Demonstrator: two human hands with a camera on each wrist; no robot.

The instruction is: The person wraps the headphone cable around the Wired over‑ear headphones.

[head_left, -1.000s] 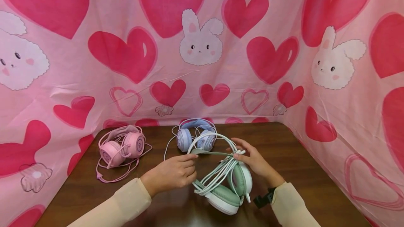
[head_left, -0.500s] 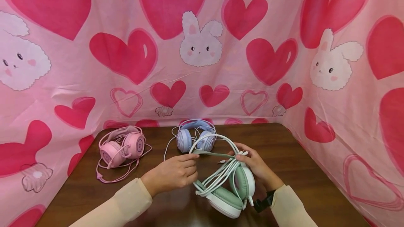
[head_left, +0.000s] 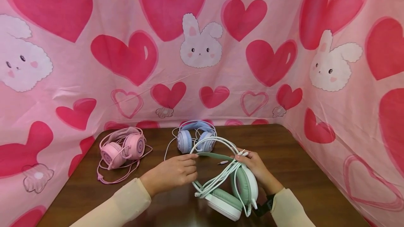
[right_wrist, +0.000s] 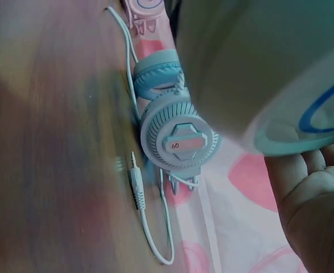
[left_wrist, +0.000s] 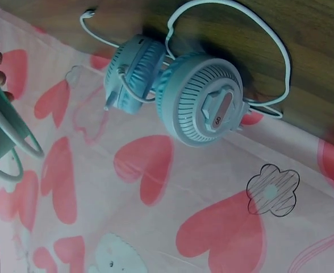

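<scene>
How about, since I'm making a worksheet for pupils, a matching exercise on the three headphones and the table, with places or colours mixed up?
1. pink headphones
2. blue headphones
3. green-and-white headphones
4. table

A. dark brown
B. held by the left hand and right hand
C. on the table's left side
D. near the middle of the table's far edge

Pairs: 1-C; 2-D; 3-B; 4-A.

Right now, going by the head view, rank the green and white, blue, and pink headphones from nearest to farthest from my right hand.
1. Green and white headphones: held by your right hand, toward the front.
2. Blue headphones: to that hand's left, near the back of the table.
3. Pink headphones: farthest, over on the left side.
</scene>
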